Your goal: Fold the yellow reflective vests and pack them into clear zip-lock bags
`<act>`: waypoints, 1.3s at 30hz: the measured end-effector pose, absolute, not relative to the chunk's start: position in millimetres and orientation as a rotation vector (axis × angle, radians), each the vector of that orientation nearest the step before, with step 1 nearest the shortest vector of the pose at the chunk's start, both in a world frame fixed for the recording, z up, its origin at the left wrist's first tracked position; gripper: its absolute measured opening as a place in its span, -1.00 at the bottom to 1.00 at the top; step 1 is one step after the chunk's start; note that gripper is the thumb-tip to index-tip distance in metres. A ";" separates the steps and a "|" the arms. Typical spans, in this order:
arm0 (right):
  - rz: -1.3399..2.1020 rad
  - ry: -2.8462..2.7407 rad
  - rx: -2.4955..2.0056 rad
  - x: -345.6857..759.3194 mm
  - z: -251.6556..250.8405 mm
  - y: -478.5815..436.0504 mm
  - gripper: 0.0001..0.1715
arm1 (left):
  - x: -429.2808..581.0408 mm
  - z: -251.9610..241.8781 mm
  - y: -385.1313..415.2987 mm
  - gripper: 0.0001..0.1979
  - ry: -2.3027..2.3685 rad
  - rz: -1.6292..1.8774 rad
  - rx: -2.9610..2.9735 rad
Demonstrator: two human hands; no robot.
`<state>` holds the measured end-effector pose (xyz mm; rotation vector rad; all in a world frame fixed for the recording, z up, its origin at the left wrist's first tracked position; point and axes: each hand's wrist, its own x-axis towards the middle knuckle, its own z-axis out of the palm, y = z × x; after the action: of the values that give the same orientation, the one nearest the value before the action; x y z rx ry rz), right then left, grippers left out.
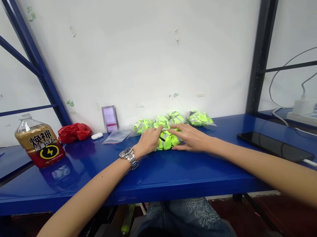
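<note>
Head cam: neon-yellow hi-vis fabric bundle in a clear plastic bag (166,141) is pressed mid-frame onto a glossy blue metal shelf (144,180) by open left hand (147,141) and right hand (190,136), fingertips just apart, nothing clamped

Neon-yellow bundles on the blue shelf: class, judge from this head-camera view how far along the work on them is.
Done: bagged neon-yellow bundles sit in a row along the wall. In hand: the left hand and right hand press on another neon-yellow bundle on the blue shelf. Left: a flat clear plastic bag lies nearby; how much remains cannot be told.
</note>
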<state>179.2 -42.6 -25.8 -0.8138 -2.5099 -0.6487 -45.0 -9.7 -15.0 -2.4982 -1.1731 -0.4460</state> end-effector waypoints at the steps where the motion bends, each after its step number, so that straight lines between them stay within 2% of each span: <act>1: -0.609 -2.516 -0.811 179.2 -26.1 -41.1 -0.38 | -45.6 -14.6 -14.8 -0.66 -1.184 -0.478 -2.520; 10: 0.000 -2.478 -0.909 180.0 -14.5 -45.2 -0.53 | -55.8 -11.3 -45.3 -0.43 -1.057 -0.443 -2.813; 17: 0.431 -2.423 -0.948 182.3 -5.8 -42.8 -0.37 | -53.4 5.8 -40.1 -0.50 -1.003 -0.521 -2.991; 21: 0.768 -2.282 -0.999 185.8 -2.2 -44.0 -0.26 | -51.4 12.5 -35.5 -0.49 -1.081 -0.530 -3.246; 24: 0.914 -2.117 -1.107 185.6 -3.0 -45.6 -0.28 | -51.8 5.7 -33.1 -0.42 -1.177 -0.691 -3.226; 27: 0.713 -2.069 -1.154 183.4 -7.5 -41.6 -0.37 | -53.2 -5.4 -28.7 -0.35 -1.194 -0.769 -3.119; 31: 0.211 -2.159 -1.171 181.5 -14.0 -30.5 -0.42 | -52.5 -17.2 -18.7 -0.49 -1.025 -0.712 -2.852; 34: -0.024 -2.238 -1.081 180.4 -14.9 -27.9 -0.47 | -49.8 -23.0 -13.2 -0.54 -1.001 -0.655 -2.683; 39: -0.181 -2.499 -1.124 178.6 -8.2 -42.8 -0.30 | -44.9 -24.8 -17.2 -0.56 -1.014 -0.513 -2.656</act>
<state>178.6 -42.8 -8.2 -1.1244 -2.4993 -0.1812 -44.9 -17.2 -24.8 -2.6558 -1.0140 -0.5127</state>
